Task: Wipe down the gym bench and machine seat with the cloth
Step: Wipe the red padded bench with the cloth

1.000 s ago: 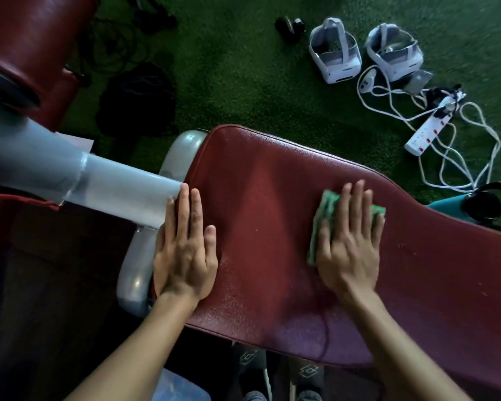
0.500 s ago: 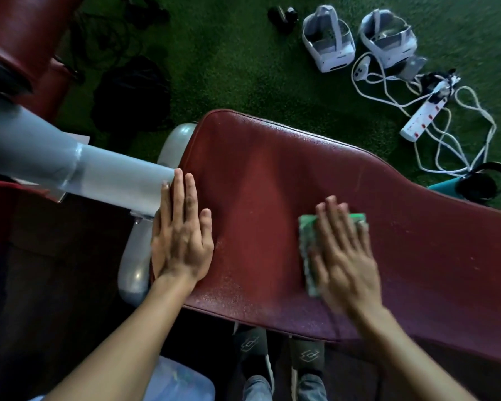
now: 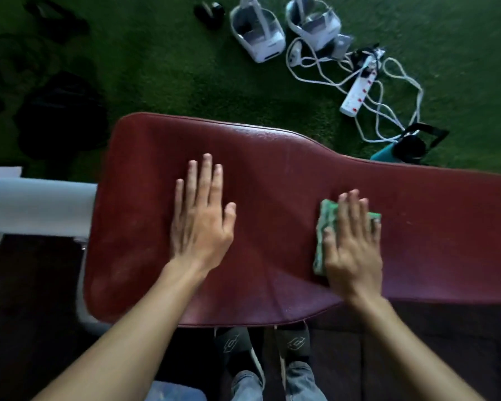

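While the person stands close against the near edge of the bench (image 3: 272, 157), dark shoes (image 3: 233, 344) and jeans showing beneath it, both forearms reach out over the maroon pad. Nearest the narrow part, the right hand (image 3: 355, 247) lies flat on the green cloth (image 3: 326, 218), fingers stretched out and held together, palm pressing the folded square onto the vinyl rather than pinching it; the cloth peeks out along the thumb side and past the little finger. Further left, on the wide part of the pad, the left hand (image 3: 198, 224) rests palm-down with fingers extended and slightly spread, holding nothing, apparently bracing.

My reading is that the bench-wiping step is in hand, with the cloth about mid-length of the pad. Dull, dusty patches show near the pad's left end, so the next strokes probably need to sweep that way, which would call for the left hand to lift clear. The machine seat has yet to be reached, as far as I can tell.

Beyond the pad's left end, a pale grey frame tube (image 3: 38, 206) juts out. Farther off on the green turf (image 3: 162, 70) lie two white headsets (image 3: 258, 39), a power strip (image 3: 359, 91) among tangled white cables, and a dark bag (image 3: 61, 114).
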`<state>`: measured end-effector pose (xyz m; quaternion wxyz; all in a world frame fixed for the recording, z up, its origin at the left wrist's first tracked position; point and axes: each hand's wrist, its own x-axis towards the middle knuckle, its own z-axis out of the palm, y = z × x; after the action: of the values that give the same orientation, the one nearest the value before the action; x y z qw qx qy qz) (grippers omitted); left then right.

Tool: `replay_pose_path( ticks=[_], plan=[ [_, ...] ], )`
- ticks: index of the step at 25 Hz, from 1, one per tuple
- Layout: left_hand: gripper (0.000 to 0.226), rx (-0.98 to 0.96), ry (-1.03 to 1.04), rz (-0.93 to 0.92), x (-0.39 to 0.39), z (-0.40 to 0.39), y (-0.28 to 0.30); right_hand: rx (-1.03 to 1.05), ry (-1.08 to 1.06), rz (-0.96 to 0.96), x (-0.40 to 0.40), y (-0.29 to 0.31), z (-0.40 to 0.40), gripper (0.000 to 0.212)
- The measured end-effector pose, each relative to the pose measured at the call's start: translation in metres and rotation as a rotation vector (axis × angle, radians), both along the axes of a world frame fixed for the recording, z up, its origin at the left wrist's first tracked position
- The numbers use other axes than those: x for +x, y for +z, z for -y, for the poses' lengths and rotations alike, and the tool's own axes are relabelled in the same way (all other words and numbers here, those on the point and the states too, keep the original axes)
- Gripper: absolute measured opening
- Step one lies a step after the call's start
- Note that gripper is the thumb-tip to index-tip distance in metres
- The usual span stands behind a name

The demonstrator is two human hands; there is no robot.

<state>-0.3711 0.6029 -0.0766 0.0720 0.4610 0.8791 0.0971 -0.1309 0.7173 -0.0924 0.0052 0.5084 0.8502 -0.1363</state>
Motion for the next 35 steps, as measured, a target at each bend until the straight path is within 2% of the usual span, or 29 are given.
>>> replay_pose_path(
  ticks=[2,3,4,6,8,9,10,12,14,15,16,18,20,22,25,28,30,32,33,35],
  plan=[
    [0.074,-0.042,0.032,-0.042,0.022,-0.024,-0.007,-0.009,-0.274,-0.022,-0.018,-0.004,-0.043,0.07],
    [0.074,-0.06,0.072,-0.065,0.029,-0.03,-0.012,-0.002,-0.298,-0.03,-0.038,-0.003,-0.051,0.069],
    [0.073,-0.069,0.097,-0.084,0.033,-0.033,-0.016,0.024,-0.238,-0.045,-0.058,-0.001,-0.051,0.069],
    [0.073,-0.076,0.097,-0.1,0.033,-0.031,-0.018,0.054,0.067,-0.096,-0.071,0.0,-0.025,0.069],
    [0.072,-0.077,0.075,-0.109,0.032,-0.031,-0.015,0.041,0.304,-0.096,-0.042,0.003,0.006,0.069],
    [0.072,-0.083,0.076,-0.114,0.032,-0.031,-0.014,0.037,0.327,-0.078,-0.018,0.003,0.01,0.069],
    [0.072,-0.091,0.077,-0.122,0.032,-0.032,-0.013,0.048,0.284,-0.055,0.005,0.0,0.003,0.069],
    [0.072,-0.106,0.082,-0.145,0.035,-0.033,-0.013,0.026,0.024,-0.018,0.024,-0.008,-0.025,0.069],
    [0.072,-0.117,0.092,-0.157,0.036,-0.034,-0.013,0.033,-0.236,-0.017,-0.006,-0.011,-0.059,0.069],
    [0.072,-0.115,0.092,-0.157,0.036,-0.035,-0.013,0.038,-0.276,-0.041,-0.035,-0.009,-0.068,0.069],
    [0.073,-0.109,0.092,-0.158,0.036,-0.035,-0.014,0.045,-0.213,-0.071,-0.066,-0.005,-0.068,0.068],
    [0.073,-0.107,0.092,-0.157,0.034,-0.035,-0.016,0.056,0.096,-0.142,-0.104,0.001,-0.043,0.068],
    [0.072,-0.091,0.086,-0.143,0.032,-0.034,-0.016,0.031,0.369,-0.124,-0.087,0.006,-0.009,0.071],
    [0.071,-0.075,0.067,-0.116,0.03,-0.032,-0.015,0.029,0.416,-0.05,-0.032,0.002,-0.001,0.071],
    [0.068,-0.073,-0.043,-0.079,0.013,-0.011,-0.014,0.036,0.188,0.0,0.015,-0.005,-0.034,0.071],
    [0.066,-0.094,0.009,-0.084,-0.007,0.036,-0.006,-0.03,-0.098,-0.033,-0.042,-0.001,-0.049,0.071],
    [0.066,-0.087,0.086,-0.079,-0.015,0.059,-0.003,0.006,0.04,-0.081,-0.099,0.007,-0.016,0.071],
    [0.066,-0.082,0.112,-0.086,-0.019,0.067,-0.002,0.034,0.386,-0.095,-0.124,0.013,0.045,0.072],
    [0.066,-0.079,0.111,-0.084,-0.019,0.069,-0.003,0.018,0.52,-0.091,-0.121,0.018,0.075,0.071],
    [0.066,-0.07,0.106,-0.077,-0.019,0.067,-0.004,-0.001,0.627,-0.093,-0.09,0.018,0.099,0.068]
  ],
)
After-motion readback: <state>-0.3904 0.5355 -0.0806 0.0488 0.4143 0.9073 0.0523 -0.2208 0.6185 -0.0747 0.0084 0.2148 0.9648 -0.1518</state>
